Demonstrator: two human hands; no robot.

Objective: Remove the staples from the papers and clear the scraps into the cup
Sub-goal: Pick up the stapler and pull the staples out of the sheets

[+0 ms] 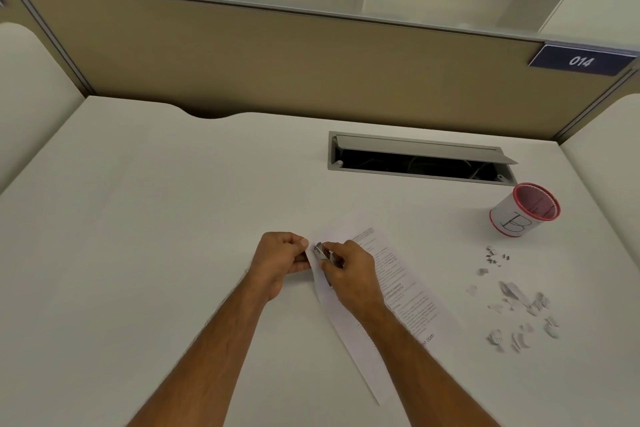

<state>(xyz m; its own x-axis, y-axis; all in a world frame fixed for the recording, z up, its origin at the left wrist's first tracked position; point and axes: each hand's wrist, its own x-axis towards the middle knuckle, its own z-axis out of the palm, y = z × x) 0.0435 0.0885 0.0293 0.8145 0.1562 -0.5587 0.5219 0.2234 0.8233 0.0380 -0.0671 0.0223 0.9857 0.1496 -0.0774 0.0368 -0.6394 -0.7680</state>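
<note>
At the middle of the surface, the corner of the papers is pinched in the left hand, thumb curled over the fingers, so that grip is narrow and holding paper. Just to its right, almost touching, a small metal staple remover is held in the right hand, fingers curled round its body, its tip pointed up and left toward the pinched corner. The staple itself cannot be made out; it is judged to sit at that corner, between the two grips. The papers' long axis runs from that corner down and to the right, passing under the right forearm toward the near edge. The right hand is thus judged the working one, with the tool already at the corner, while the sheet is steadied by the left.

Further right, well apart from both hands, torn paper scraps are scattered, with a few small dark bits, possibly pulled staples, above them. Beyond these, at the far right, an upright cup with a red rim is stood, nearer the right hand than the left. The scraps are not yet cleared into it.

Behind the papers a cable hatch is set in the surface with its lid propped open. The surface is bounded by a tan partition carrying a plate marked 014, with pale shelving above.
</note>
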